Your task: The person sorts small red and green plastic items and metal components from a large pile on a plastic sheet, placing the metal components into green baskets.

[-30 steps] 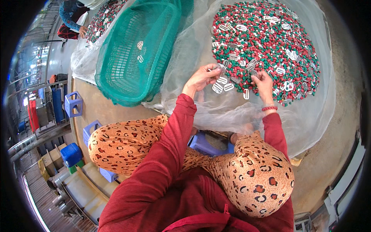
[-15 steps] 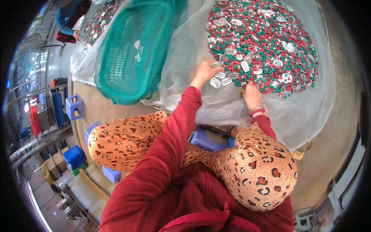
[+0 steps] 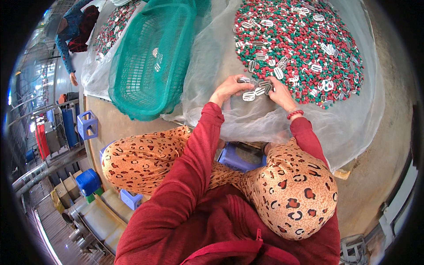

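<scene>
Nearest, a loose white slotted piece [image 3: 248, 96] lies on pale netting [image 3: 247, 126] at six o'clock from the left hand [image 3: 245, 85], whose fingertips appear pinched on a striped piece [image 3: 243, 80]; just apart, the right hand [image 3: 268, 83] appears closed on grey slotted pieces [image 3: 265, 86]. Such pieces look light, stiff and probably slick, best gripped by their rounded edges. Beyond lie a green basket [image 3: 176, 84], towards ten o'clock, and a red-and-green heap [image 3: 304, 51], between one and two.
</scene>
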The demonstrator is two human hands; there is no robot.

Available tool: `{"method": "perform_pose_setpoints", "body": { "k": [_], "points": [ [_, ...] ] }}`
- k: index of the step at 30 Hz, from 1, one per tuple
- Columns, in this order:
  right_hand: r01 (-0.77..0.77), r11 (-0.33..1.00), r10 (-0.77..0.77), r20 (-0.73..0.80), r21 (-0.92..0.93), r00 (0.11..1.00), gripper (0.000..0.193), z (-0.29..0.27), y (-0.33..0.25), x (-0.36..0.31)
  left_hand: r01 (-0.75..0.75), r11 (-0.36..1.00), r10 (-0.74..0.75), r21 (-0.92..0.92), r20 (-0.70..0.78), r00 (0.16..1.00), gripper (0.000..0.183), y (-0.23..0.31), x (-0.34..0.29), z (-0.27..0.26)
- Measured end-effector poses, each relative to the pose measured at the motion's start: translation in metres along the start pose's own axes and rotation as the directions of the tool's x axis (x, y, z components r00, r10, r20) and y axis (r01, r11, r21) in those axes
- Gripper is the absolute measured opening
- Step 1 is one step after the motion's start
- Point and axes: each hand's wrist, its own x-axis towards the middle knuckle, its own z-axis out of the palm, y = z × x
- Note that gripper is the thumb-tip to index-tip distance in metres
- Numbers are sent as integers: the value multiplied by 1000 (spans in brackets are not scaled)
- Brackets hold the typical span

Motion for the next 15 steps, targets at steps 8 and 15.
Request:
{"method": "perform_pose_setpoints", "body": {
  "k": [8, 15],
  "points": [
    [136, 956, -176, -138, -258, 975, 29, 21, -1, 9, -160, 556, 508, -815, 182, 842, 29, -11, -30, -7],
    [-277, 255, 168, 239, 927, 956, 21, -24, 11, -31, -153, 988, 148, 33, 129, 981, 45, 1, -9, 4]
  ]
}}
